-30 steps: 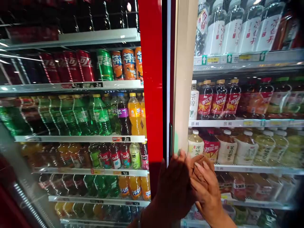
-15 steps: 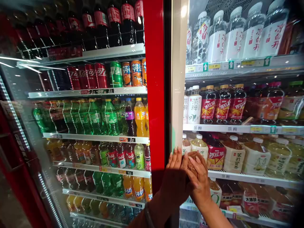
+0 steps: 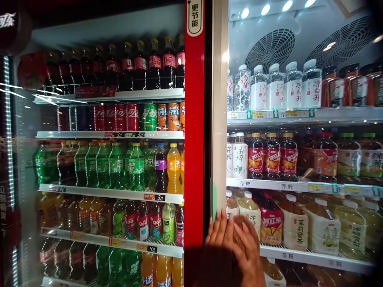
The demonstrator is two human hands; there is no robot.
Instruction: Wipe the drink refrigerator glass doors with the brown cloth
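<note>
My left hand (image 3: 220, 241) rests near the beige door frame (image 3: 220, 131) of the right-hand cooler, fingers stretched upward and close together. A dark shadow covers its lower part. Directly beside it, my right hand (image 3: 247, 255) is raised with its fingers extended, overlapping the left at the thumbs; both look open. A brownish patch behind the fingertips, perhaps a reflection in the glass, cannot be made out. Just behind the hands stand a pale-yellow drink bottle (image 3: 249, 209) and a large red-labelled tea bottle (image 3: 271, 219), on a shelf inside the cooler.
A red cooler frame (image 3: 194, 139) stands at left, its shelves holding cola bottles (image 3: 140, 59), cans (image 3: 131, 115) and green soda bottles (image 3: 115, 163). In the right cooler are water bottles (image 3: 293, 87), red-labelled tea bottles (image 3: 272, 155) and fan grilles (image 3: 271, 46).
The view has tilted upward, so shelves and hands sit lower in the picture and the fans and lights come into sight. Both hands stay together by the beige frame.
</note>
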